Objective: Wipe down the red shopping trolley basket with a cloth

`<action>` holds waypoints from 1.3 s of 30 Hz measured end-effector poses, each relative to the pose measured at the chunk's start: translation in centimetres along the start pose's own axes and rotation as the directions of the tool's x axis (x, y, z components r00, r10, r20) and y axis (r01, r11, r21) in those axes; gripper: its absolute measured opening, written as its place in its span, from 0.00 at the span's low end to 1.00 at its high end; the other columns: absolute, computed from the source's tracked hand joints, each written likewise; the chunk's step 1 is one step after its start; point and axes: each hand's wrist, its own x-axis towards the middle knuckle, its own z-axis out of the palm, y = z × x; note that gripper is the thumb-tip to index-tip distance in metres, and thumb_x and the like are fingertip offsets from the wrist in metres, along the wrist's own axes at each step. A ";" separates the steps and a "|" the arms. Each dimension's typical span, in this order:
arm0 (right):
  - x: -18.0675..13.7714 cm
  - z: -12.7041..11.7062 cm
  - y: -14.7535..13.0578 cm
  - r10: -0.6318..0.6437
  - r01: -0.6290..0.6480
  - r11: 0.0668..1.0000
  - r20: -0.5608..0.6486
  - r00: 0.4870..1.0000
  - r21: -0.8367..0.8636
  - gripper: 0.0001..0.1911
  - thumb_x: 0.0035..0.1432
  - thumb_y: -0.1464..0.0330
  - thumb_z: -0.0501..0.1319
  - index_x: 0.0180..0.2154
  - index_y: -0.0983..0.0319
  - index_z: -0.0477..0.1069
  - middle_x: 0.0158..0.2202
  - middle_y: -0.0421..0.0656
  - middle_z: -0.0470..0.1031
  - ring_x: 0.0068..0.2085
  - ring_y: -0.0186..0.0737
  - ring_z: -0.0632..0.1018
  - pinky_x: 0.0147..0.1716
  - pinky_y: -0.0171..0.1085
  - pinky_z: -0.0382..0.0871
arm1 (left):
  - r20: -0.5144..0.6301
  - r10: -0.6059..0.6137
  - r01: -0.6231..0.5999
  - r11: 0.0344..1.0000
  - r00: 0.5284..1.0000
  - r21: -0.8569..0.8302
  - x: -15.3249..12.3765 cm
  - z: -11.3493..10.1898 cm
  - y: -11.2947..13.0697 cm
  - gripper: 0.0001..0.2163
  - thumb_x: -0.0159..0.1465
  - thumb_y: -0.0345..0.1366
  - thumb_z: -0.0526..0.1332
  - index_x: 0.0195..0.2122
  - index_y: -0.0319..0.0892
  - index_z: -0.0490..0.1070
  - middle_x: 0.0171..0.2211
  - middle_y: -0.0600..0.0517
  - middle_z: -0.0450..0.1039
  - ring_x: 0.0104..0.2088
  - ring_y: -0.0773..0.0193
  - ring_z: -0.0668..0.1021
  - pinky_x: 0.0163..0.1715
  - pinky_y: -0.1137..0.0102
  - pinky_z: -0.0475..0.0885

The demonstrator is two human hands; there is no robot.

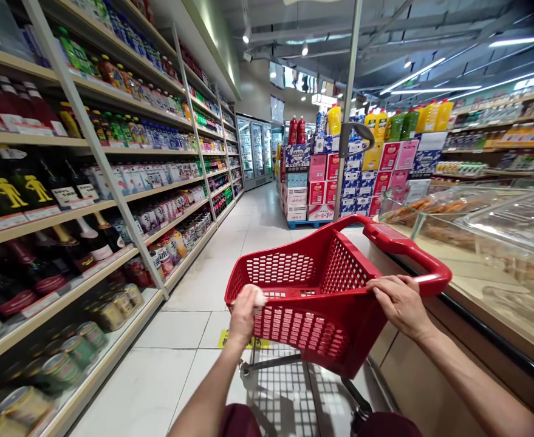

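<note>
A red plastic shopping cart [303, 328] stands side-on before me, its handle toward the right and its basket bare inside. Over the near rim at the front end, my left hand [242, 315] is closed on a crumpled white tissue or cloth [260, 297]. That hand rests at the rim; the fingertips are partly hidden. My right hand [401, 303] wraps the cart's upper edge just below the handle, fingers over the top and closed. Under the basket, a metal leg with a caster [245, 368] meets the tiled floor.
Tall shelves [150, 152] of bottles and cans line the left side. Stacked drink cartons [324, 185] stand ahead on a blue pallet [307, 224], behind a metal pole [349, 79]. Close on the right is a glass-sided food counter [480, 261]. Glass-door fridges [254, 149] stand far back.
</note>
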 end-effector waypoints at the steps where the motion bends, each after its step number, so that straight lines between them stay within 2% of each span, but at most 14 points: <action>1: -0.1 0.0 0.0 0.004 -0.004 1.000 -0.012 1.000 -0.009 0.14 0.58 0.65 0.47 0.31 0.57 0.71 0.33 0.39 0.77 0.38 0.38 0.74 0.46 0.44 0.52 | -0.036 -0.032 0.033 0.999 0.999 0.032 -0.2 -0.7 -1.0 0.21 0.59 0.23 0.49 0.53 0.42 0.62 0.54 0.45 0.63 0.57 0.56 0.63 0.55 0.52 0.59; 4: -0.2 0.2 -0.2 0.003 -0.003 1.000 -0.024 1.000 -0.019 0.14 0.57 0.65 0.47 0.32 0.56 0.72 0.33 0.38 0.77 0.38 0.38 0.74 0.46 0.45 0.52 | -0.031 -0.029 0.030 0.999 0.999 0.043 -0.1 0.0 -0.6 0.23 0.58 0.20 0.46 0.53 0.43 0.62 0.53 0.46 0.64 0.57 0.59 0.62 0.56 0.54 0.60; 8: -0.2 0.2 0.3 -0.009 0.009 1.000 0.025 1.000 0.009 0.14 0.57 0.65 0.47 0.32 0.56 0.72 0.36 0.38 0.77 0.40 0.38 0.74 0.46 0.44 0.53 | 0.168 0.175 -0.176 0.984 0.970 -0.013 1.0 2.5 2.9 0.25 0.57 0.19 0.47 0.55 0.43 0.59 0.55 0.47 0.63 0.58 0.61 0.61 0.55 0.57 0.61; 10: -0.2 0.1 0.8 0.003 -0.004 1.000 0.038 0.999 0.019 0.15 0.58 0.65 0.47 0.33 0.56 0.72 0.36 0.39 0.77 0.40 0.38 0.74 0.46 0.43 0.54 | 0.183 0.183 -0.191 0.981 0.966 0.023 0.9 1.8 2.5 0.24 0.57 0.20 0.49 0.54 0.42 0.60 0.54 0.46 0.64 0.56 0.61 0.63 0.55 0.58 0.62; 13: -0.4 -0.2 1.3 0.040 -0.040 0.999 0.027 0.999 0.019 0.17 0.58 0.64 0.45 0.32 0.56 0.72 0.35 0.39 0.77 0.38 0.38 0.75 0.45 0.43 0.54 | 0.096 0.077 -0.089 0.988 0.992 0.123 0.1 -0.6 0.4 0.21 0.58 0.22 0.49 0.52 0.40 0.62 0.52 0.44 0.66 0.54 0.58 0.66 0.53 0.57 0.63; 15: -0.6 -0.4 1.4 0.062 -0.062 0.998 0.009 0.998 0.010 0.17 0.58 0.64 0.45 0.32 0.57 0.72 0.34 0.40 0.77 0.37 0.38 0.75 0.45 0.43 0.54 | 0.060 0.046 -0.054 0.988 0.997 0.143 -0.4 -1.0 0.2 0.20 0.58 0.21 0.48 0.51 0.39 0.63 0.51 0.44 0.67 0.54 0.57 0.67 0.53 0.57 0.64; 20: -1.2 -1.4 1.3 0.072 -0.072 0.997 -0.013 0.997 -0.013 0.17 0.58 0.64 0.45 0.31 0.58 0.72 0.33 0.40 0.77 0.35 0.37 0.75 0.45 0.43 0.54 | 0.144 0.115 -0.115 0.993 0.983 -0.005 -0.3 2.0 5.3 0.24 0.55 0.18 0.46 0.51 0.41 0.64 0.52 0.47 0.66 0.55 0.61 0.65 0.54 0.58 0.62; 23: -1.8 -2.1 0.8 0.058 -0.058 0.998 -0.003 0.998 -0.013 0.16 0.57 0.64 0.46 0.30 0.58 0.71 0.32 0.40 0.77 0.36 0.37 0.75 0.44 0.42 0.54 | 0.154 0.004 0.028 0.980 0.988 -0.199 -0.5 1.3 6.1 0.23 0.53 0.20 0.49 0.48 0.44 0.67 0.51 0.49 0.67 0.54 0.62 0.66 0.55 0.58 0.61; 28: -3.0 -3.2 0.1 0.095 -0.095 0.995 -0.026 0.995 -0.012 0.15 0.57 0.66 0.47 0.28 0.58 0.70 0.30 0.39 0.77 0.36 0.38 0.74 0.46 0.44 0.52 | 0.059 -0.221 0.229 0.928 0.973 -0.294 -1.9 -3.4 3.1 0.22 0.50 0.21 0.49 0.43 0.43 0.70 0.48 0.49 0.69 0.52 0.59 0.67 0.56 0.54 0.58; 31: -3.2 -4.0 -0.1 0.098 -0.098 0.995 0.003 0.995 -0.004 0.13 0.56 0.66 0.48 0.31 0.58 0.71 0.31 0.40 0.76 0.37 0.39 0.74 0.47 0.47 0.52 | 0.045 -0.310 0.304 0.874 0.950 -0.379 -2.1 -3.8 4.3 0.21 0.49 0.21 0.50 0.41 0.43 0.71 0.47 0.50 0.70 0.51 0.59 0.68 0.56 0.56 0.57; 34: -3.4 -3.8 -2.6 0.079 -0.079 0.996 -0.028 0.996 0.032 0.12 0.54 0.65 0.51 0.37 0.60 0.71 0.39 0.45 0.75 0.44 0.45 0.72 0.49 0.51 0.53 | 0.041 -0.419 0.385 0.788 0.907 -0.480 -2.0 -2.7 8.0 0.20 0.50 0.22 0.50 0.43 0.42 0.70 0.49 0.49 0.68 0.51 0.59 0.68 0.57 0.59 0.57; 37: -4.7 -0.8 -9.1 0.049 -0.032 0.977 -0.077 0.996 0.212 0.18 0.54 0.64 0.54 0.47 0.59 0.67 0.53 0.48 0.65 0.55 0.48 0.64 0.53 0.49 0.54 | 0.087 -0.510 0.461 0.677 0.856 -0.573 -2.1 -1.5 12.4 0.18 0.54 0.26 0.51 0.46 0.40 0.68 0.44 0.46 0.71 0.44 0.59 0.74 0.50 0.59 0.65; 38: -5.4 0.7 -11.5 0.043 -0.031 0.946 -0.030 0.999 0.323 0.21 0.55 0.64 0.53 0.51 0.58 0.63 0.57 0.47 0.60 0.56 0.46 0.62 0.53 0.48 0.56 | 0.144 -0.522 0.484 0.604 0.841 -0.634 -2.2 -1.4 13.7 0.17 0.56 0.28 0.52 0.47 0.39 0.68 0.41 0.46 0.73 0.41 0.59 0.75 0.47 0.61 0.68; 39: -6.2 2.3 -13.8 0.044 -0.053 0.905 0.032 0.999 0.422 0.24 0.56 0.64 0.51 0.55 0.57 0.58 0.59 0.45 0.56 0.58 0.45 0.60 0.54 0.47 0.57 | 0.244 -0.517 0.510 0.469 0.821 -0.721 -2.4 -1.3 14.8 0.16 0.57 0.32 0.54 0.47 0.39 0.68 0.39 0.46 0.74 0.39 0.60 0.76 0.45 0.63 0.69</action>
